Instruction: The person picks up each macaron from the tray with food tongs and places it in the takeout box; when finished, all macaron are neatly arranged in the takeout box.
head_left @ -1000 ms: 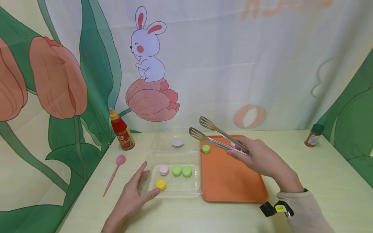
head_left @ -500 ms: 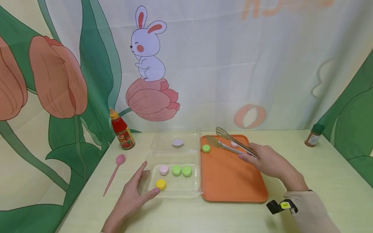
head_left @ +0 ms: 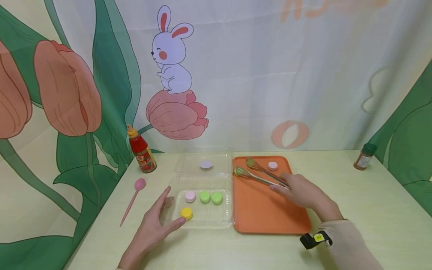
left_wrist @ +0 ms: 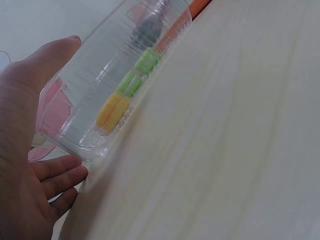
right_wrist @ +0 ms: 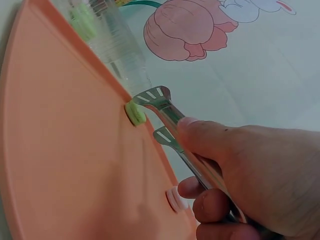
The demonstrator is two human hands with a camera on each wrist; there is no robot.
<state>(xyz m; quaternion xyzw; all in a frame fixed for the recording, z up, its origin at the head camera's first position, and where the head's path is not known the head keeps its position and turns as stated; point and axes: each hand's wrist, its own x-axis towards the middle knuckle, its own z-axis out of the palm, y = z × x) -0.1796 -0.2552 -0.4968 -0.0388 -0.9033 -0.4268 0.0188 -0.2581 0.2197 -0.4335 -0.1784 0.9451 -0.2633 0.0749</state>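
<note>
Your right hand [head_left: 300, 191] has its fingers wrapped round shiny metal tongs [right_wrist: 175, 117], their flared, slotted tips apart, one at the round green macaron [right_wrist: 135, 114] near the back left corner of the flat orange tray [head_left: 263, 210]. Your left hand [head_left: 152, 227], fingers loosely extended and thumb spread, is at the thin, clear plastic box [head_left: 209, 216], beside a squat yellow macaron [head_left: 186, 213].

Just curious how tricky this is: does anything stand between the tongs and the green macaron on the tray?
Nothing visible does. One tip of the tongs, held in the right grip, is close by the green macaron; contact is unclear. The clear container sits beside the orange tray, not between them.
</note>
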